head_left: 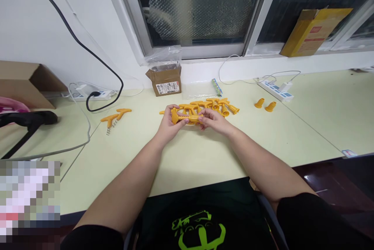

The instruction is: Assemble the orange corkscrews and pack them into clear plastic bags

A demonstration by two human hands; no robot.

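Observation:
A yellow plastic corkscrew (187, 119) lies sideways between my hands, above the table. My left hand (171, 124) is closed around its T-shaped handle end. The fingers of my right hand (214, 120) pinch the far end of its ribbed sleeve. Just behind it, partly hidden by my hands, is a pile of yellow corkscrew handles (204, 103) and flared sleeves (233, 108). To the left lie two loose T-handles (109, 119) with bare metal spirals. Two more yellow sleeves (270, 106) stand apart on the right.
Against the wall are a small open carton (166, 82), a clear plastic bag (197, 91) and a power strip (275, 89). Another power strip (101, 94) with a black cable is at left, near a larger cardboard box (23, 82). A yellow box (315, 31) leans on the window.

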